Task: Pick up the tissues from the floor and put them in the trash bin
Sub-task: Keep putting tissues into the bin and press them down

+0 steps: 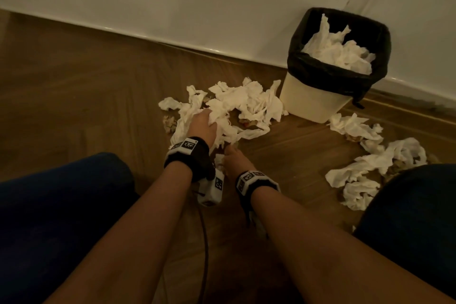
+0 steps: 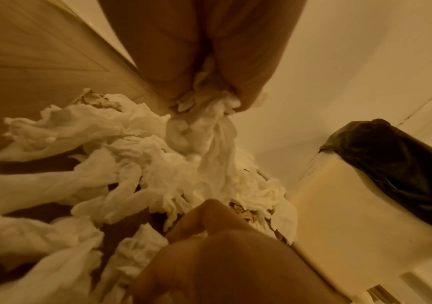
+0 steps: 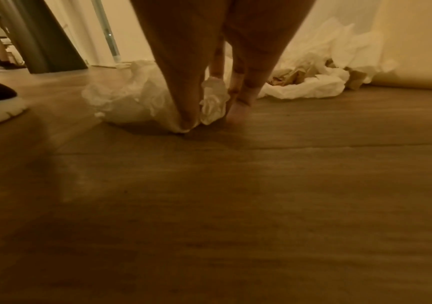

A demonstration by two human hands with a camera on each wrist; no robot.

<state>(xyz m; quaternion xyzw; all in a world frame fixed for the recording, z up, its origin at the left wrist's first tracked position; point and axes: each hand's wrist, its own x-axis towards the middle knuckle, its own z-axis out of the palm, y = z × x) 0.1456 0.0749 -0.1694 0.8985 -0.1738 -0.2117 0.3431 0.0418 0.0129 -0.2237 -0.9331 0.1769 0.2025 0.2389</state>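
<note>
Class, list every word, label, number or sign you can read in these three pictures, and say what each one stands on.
No readable text in any view.
Left wristband: black-and-white square coded markers, patterns only, no letters or numbers.
Right wristband: the same kind of markers, too small and blurred to read.
Trash bin and its black liner: no label or brand visible.
Tissues: plain white, no print.

White tissues (image 1: 237,103), cream trash bin (image 1: 311,99) with black liner (image 1: 328,76), brown wood-grain floor (image 1: 98,96)
</note>
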